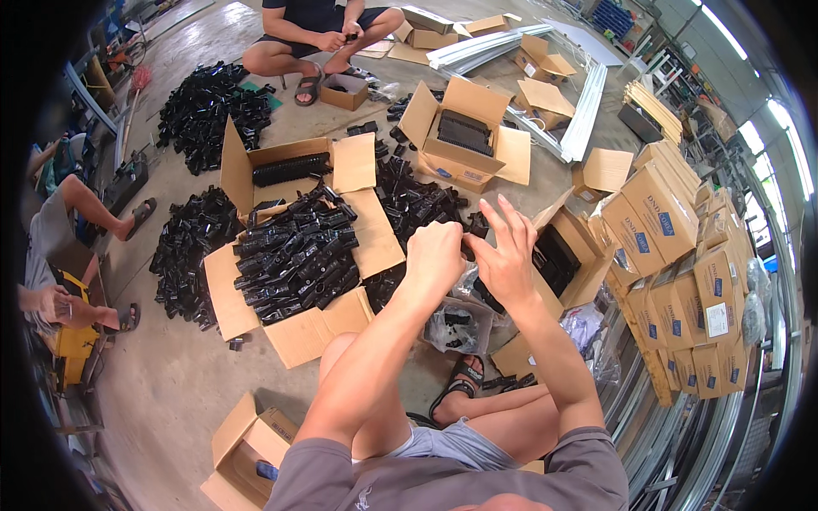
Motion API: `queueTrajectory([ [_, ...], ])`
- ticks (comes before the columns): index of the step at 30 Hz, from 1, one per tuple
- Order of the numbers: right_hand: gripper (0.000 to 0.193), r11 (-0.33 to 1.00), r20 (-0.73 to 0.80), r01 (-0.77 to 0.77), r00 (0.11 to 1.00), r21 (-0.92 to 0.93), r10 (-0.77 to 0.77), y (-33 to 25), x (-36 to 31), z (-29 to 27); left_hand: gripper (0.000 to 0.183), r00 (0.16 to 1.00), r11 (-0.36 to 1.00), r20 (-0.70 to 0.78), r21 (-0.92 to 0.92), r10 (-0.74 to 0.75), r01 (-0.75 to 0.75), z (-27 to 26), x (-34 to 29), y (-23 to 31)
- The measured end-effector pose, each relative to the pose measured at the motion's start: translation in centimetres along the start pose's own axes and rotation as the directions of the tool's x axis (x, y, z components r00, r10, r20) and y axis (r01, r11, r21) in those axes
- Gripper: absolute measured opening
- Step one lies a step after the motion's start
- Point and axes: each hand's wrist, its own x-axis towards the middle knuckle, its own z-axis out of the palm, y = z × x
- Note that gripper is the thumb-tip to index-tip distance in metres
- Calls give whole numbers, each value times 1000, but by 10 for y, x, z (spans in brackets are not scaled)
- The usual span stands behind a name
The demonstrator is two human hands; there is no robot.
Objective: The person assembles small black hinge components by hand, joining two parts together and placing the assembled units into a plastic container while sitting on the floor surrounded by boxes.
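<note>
Both hands are raised in front of me, close together above the piles and boxes. My left hand [433, 260] is closed in a fist, with its knuckles up. Between the hands a small black part [467, 248] shows, mostly hidden by the fingers. My right hand [506, 260] meets it with thumb and forefinger, while the other fingers stretch up and apart. Left of the hands, an open cardboard box [311, 328] is heaped with shiny black plastic parts [298, 251]. Another open box [588, 285] beside my right hand holds black pieces.
Loose piles of black parts [192, 255] lie on the concrete floor. A further open box [452, 166] holds stacked black pieces. Sealed cartons [673, 281] stand on a pallet at right, near long metal profiles [724, 426]. Other people [328, 38] sit at the far side and left.
</note>
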Motion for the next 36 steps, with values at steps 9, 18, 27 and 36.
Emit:
queueTrajectory([
  [9, 16, 999, -3, -41, 999, 30, 41, -1, -1, 2, 24, 1000, 1000, 6, -25, 9, -8, -6, -2, 6],
  [18, 8, 1000, -8, -8, 1000, 7, 9, 3, -7, 3, 27, 1000, 1000, 16, -13, -5, 5, -6, -1, 8],
  [27, 15, 992, 12, 65, 998, -106, -64, 13, -17, 16, 29, 999, 1000, 36, 10, -8, 8, -1, 2, 11],
  [36, 17, 998, -37, 23, 999, -59, -25, 14, -19, 10, 26, 999, 1000, 27, -1, 25, -25, -1, 1, 11],
])
